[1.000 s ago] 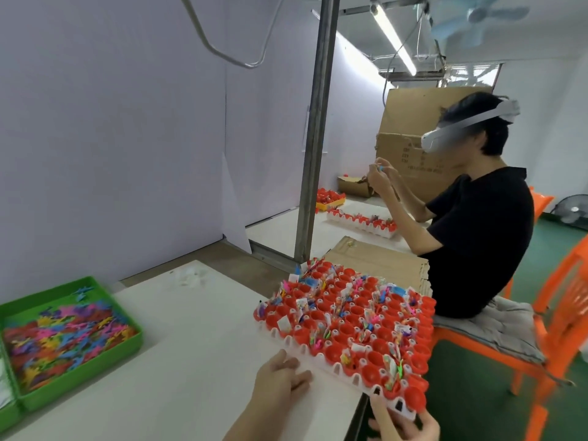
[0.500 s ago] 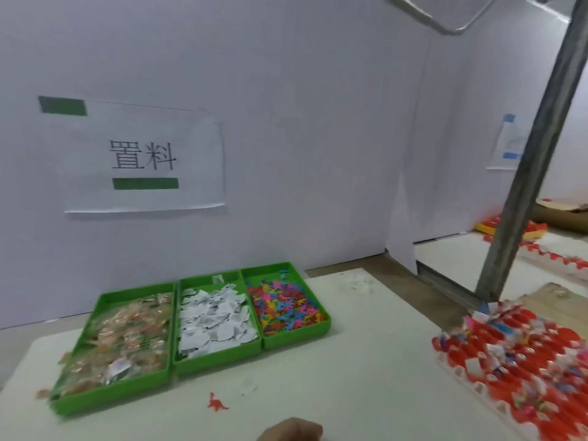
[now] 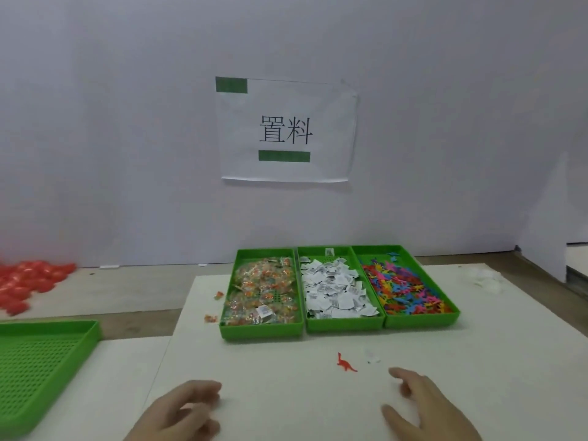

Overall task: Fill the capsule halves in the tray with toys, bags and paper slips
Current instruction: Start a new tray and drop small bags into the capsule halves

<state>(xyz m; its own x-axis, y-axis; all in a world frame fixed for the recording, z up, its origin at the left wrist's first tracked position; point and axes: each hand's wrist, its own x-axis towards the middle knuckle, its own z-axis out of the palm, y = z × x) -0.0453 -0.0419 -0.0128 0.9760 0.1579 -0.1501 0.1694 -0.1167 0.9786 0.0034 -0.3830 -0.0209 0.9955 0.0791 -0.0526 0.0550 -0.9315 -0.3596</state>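
Three green bins stand side by side at the back of the white table. The left bin (image 3: 261,329) holds small clear bags, the middle bin (image 3: 345,324) white paper slips, the right bin (image 3: 423,319) colourful toy figures. A red toy dinosaur (image 3: 345,364) lies loose on the table in front of them. My left hand (image 3: 181,412) hovers over the near table edge, fingers loosely curled, holding nothing. My right hand (image 3: 426,405) is beside it, fingers relaxed and empty, just below the dinosaur. The capsule tray is out of view.
An empty green mesh tray (image 3: 41,367) lies at the near left. A heap of red capsule halves (image 3: 25,281) sits at the far left. Two loose bags (image 3: 211,318) lie left of the bag bin. A paper sign (image 3: 286,128) hangs on the wall.
My view has swung left from the capsule tray and the seated person to the three bins. Both hands have come off the tray and now hover empty before me.
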